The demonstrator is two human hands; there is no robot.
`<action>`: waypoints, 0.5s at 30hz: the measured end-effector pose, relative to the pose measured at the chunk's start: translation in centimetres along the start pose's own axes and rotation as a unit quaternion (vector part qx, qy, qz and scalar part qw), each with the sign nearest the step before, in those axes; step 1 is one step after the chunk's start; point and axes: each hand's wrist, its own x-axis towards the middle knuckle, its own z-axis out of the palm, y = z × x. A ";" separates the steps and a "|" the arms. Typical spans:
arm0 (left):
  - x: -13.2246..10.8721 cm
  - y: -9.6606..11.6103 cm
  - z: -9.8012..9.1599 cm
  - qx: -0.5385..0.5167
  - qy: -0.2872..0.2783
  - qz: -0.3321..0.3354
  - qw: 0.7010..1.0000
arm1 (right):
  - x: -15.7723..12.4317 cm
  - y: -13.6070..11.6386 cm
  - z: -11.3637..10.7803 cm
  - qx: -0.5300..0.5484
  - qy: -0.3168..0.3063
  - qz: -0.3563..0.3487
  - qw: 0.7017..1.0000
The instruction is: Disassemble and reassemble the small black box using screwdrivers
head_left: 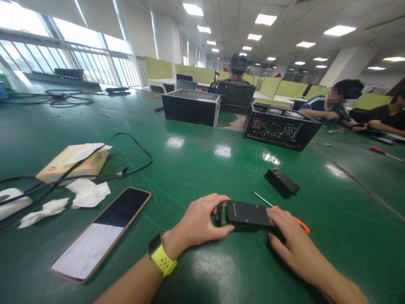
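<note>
A small black box-shaped device (248, 214) with a green circuit board edge showing at its left end is held just over the green table. My left hand (201, 219), with a yellow-banded watch on the wrist, grips its left end between thumb and fingers. Around the right end, my right hand (289, 238) is closed, fingers on top and thumb in front. A screwdriver with an orange handle (302, 225) lies behind my right hand, partly covered by it. Further back rests a separate black part (281, 182).
On the green table (177, 169) lie a phone (104, 232), crumpled tissues (88, 193), a tissue pack (76, 162) and black cables. Black metal cases (191, 106) stand at the back. Several people sit beyond; another screwdriver (386, 154) lies far right.
</note>
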 end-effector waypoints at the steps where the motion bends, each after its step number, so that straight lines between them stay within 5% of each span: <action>1: 0.0 0.0 0.0 0.000 0.000 0.000 1.000 | -0.2 0.0 0.5 -0.026 0.008 -0.012 1.000; 15: -0.2 0.1 0.1 -0.011 0.016 0.020 1.000 | 0.1 -0.2 -0.6 0.004 0.005 -0.012 1.000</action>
